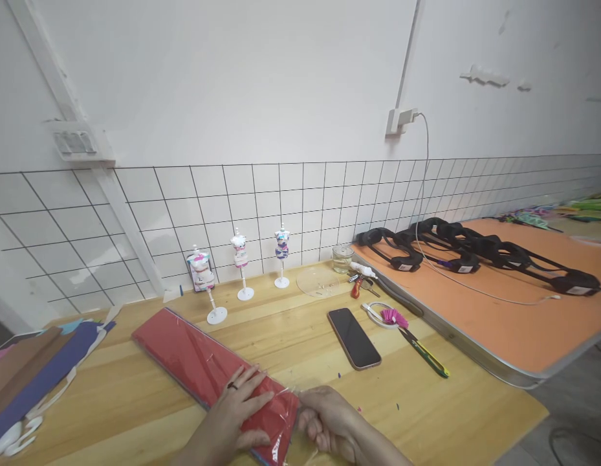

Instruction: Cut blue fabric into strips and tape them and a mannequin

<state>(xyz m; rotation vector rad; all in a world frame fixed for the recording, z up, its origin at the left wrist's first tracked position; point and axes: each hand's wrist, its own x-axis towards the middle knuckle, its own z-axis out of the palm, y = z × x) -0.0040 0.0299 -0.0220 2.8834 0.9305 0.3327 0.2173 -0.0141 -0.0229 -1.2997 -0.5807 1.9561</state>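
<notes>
A long flat pack of red sheets in clear plastic lies diagonally on the wooden table. My left hand, wearing a dark ring, rests on top of it with the fingers spread. At the pack's near right end, my right hand has its fingers curled, pinching the edge of the clear wrapper. Behind the pack stand small white dress forms wrapped in patterned material, on round bases. Right of the pack lies a black phone.
Yellow-green snips, a pink pleated piece and a glass cup are on the right. Black strapped devices lie on an orange-topped table. Coloured sheets and a white hook-shaped item occupy the left.
</notes>
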